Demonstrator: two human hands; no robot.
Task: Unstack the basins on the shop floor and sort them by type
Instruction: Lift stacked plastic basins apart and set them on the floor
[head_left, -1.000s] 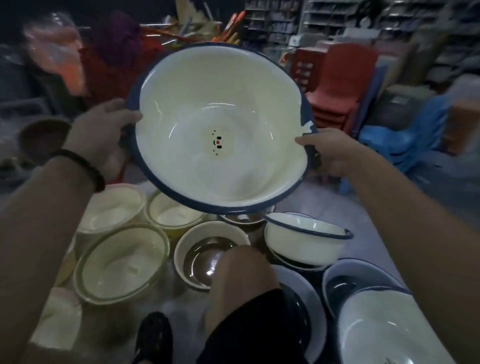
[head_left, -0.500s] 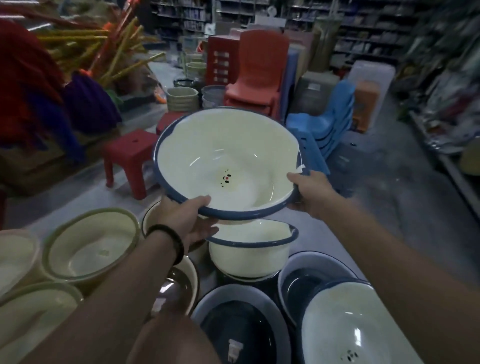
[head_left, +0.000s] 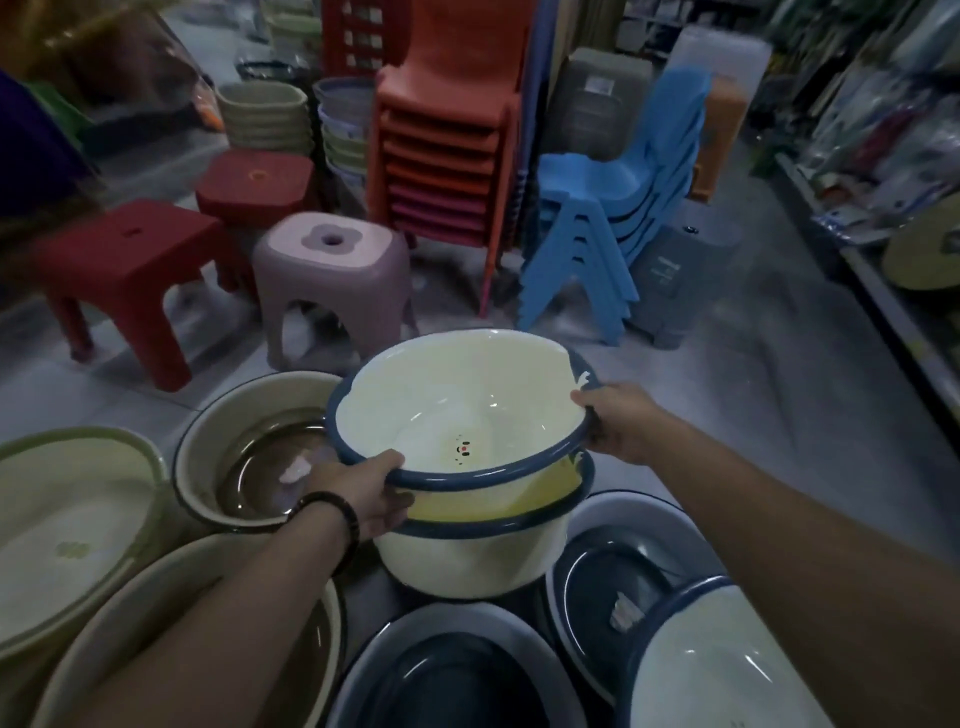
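Cream basin with a blue rim (head_left: 457, 395), held level over the shop floor (head_left: 727, 395) by both hands; left-hand grip (head_left: 358, 491) clamped on the near-left rim, thumb over the lip and fingers curled beneath; right-hand grip (head_left: 623, 426) clamped on the far-right rim in the same way, so that the two lie almost opposite across the bowl. The relation that governs the coming move: a second basin of the same kind (head_left: 467, 566) stands on the floor directly below, between the two grips, and the held basin sits part-way inside its mouth; the two blue rims run nearly parallel and apart, with a band of the lower basin's inner wall showing between them at the near right. The bowl being round, it has no long axis to align; the only axis that counts is the vertical one shared by both basins (whether the bases touch is hidden). Seating or parting the pair would, in my judgement, call for straight travel along that axis, rims kept parallel. The left-hand grip is the nearer to the lower rim, its fingers just above it, and would probably be pinched first. Around the pair: green-rimmed basins (head_left: 67, 519) to the left, dark blue basins (head_left: 452, 670) in front.
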